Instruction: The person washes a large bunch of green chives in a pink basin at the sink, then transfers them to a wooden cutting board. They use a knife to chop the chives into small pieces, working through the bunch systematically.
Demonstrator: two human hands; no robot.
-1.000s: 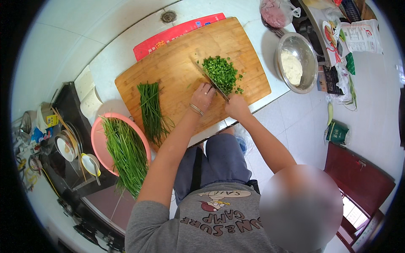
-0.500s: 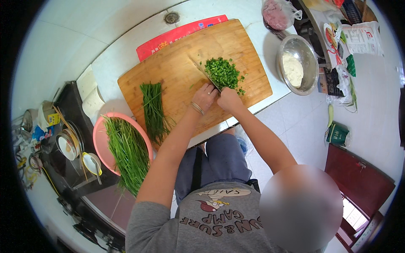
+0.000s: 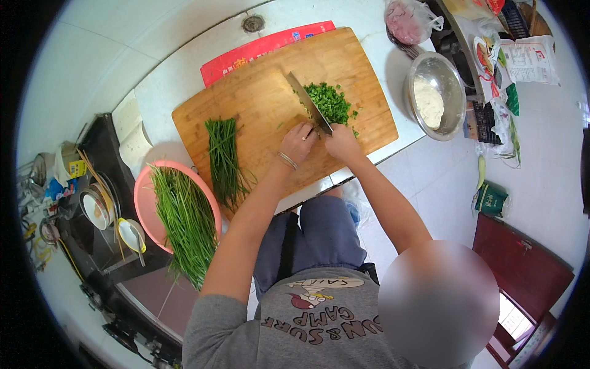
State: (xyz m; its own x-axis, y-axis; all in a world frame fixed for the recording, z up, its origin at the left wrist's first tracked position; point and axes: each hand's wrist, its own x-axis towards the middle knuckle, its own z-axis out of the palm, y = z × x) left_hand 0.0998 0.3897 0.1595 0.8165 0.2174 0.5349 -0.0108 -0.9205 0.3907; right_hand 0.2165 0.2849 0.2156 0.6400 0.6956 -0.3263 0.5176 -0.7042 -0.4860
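My right hand (image 3: 343, 142) is closed round the handle of a kitchen knife (image 3: 308, 103). Its broad blade points away from me over the wooden cutting board (image 3: 270, 98), tilted so its flat side shows. Just left of the blade is my left hand (image 3: 297, 145), fingers curled and pressed together on the board; what lies under them is hidden. A heap of chopped chives (image 3: 332, 103) is right of the blade. A bundle of uncut chives (image 3: 224, 161) lies on the left of the board.
A pink basin (image 3: 142, 206) of long chives (image 3: 181, 218) stands left of the board. To the right is a metal bowl (image 3: 453, 92) holding pale dough (image 3: 428, 103). Behind the board lies a red flat package (image 3: 264, 50); a bag of pinkish food (image 3: 407, 21) sits far right.
The knife blade has lifted and tilted, so its flat now shows instead of just its thin edge. My right hand has shifted slightly right; my left hand stays nearly in place.
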